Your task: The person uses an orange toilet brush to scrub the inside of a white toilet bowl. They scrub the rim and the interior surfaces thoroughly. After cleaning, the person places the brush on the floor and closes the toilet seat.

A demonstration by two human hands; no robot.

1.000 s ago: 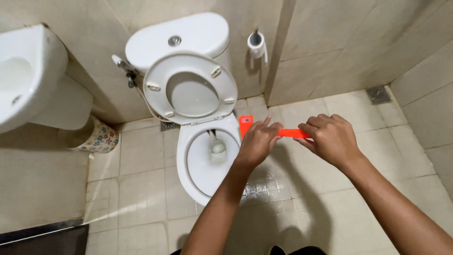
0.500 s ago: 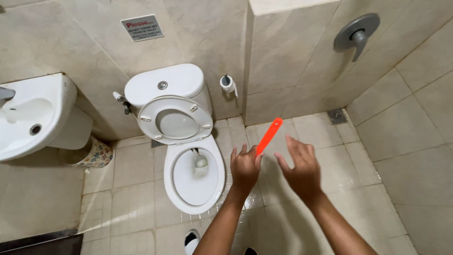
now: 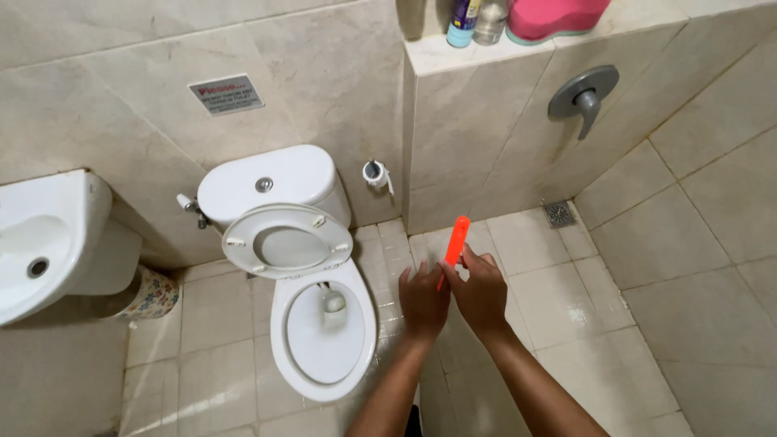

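One orange stick [image 3: 457, 239] rises from the fingers; two hands [image 3: 422, 301] [image 3: 482, 291]. One toilet [image 3: 312, 299], one sink [image 3: 44, 239], two bottles [image 3: 463, 16] [image 3: 491, 19], one pink tub [image 3: 558, 16], one floor drain [image 3: 559, 214].

Glossy white ceramic toilet [image 3: 324, 340] & sink [image 3: 48, 243], smooth orange plastic handle [image 3: 456, 243], matt beige floor tiles [image 3: 566, 299].

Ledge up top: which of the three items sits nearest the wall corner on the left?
The purple and teal bottle. It stands leftmost on the ledge; the clear bottle is beside it, and the pink tub lies farthest right.
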